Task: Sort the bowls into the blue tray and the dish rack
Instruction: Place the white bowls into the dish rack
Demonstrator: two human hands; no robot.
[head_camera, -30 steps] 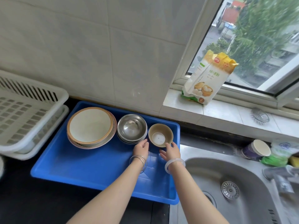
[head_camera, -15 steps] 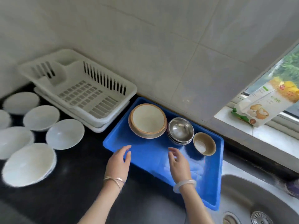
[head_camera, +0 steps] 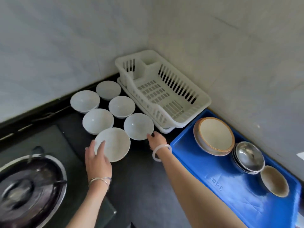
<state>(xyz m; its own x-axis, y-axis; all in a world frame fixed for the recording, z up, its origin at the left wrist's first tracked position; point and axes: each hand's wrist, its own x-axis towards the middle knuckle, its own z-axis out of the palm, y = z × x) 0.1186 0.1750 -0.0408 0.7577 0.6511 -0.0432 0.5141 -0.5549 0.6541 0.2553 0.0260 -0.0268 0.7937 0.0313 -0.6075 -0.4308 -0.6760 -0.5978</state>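
Several white bowls stand on the dark counter left of the empty white dish rack [head_camera: 164, 94]. My left hand [head_camera: 97, 159] is spread against the near rim of the closest white bowl [head_camera: 115, 144], which rests on the counter. My right hand [head_camera: 156, 139] reaches forward, its fingertips touching the near rim of the neighbouring white bowl [head_camera: 138, 125]. To the right, the blue tray [head_camera: 230, 191] holds a stack of wide tan bowls [head_camera: 214, 135], a stack of steel bowls [head_camera: 248, 156] and a small tan bowl [head_camera: 273, 180].
A gas hob with a dark pan [head_camera: 28, 186] on a steel ring fills the lower left. Tiled walls meet in a corner behind the rack. Dark counter [head_camera: 141, 186] lies bare between my arms.
The view has swung left from the blue tray to the white bowls. Both hands left the tray, crossed to the left, and now touch two white bowls.
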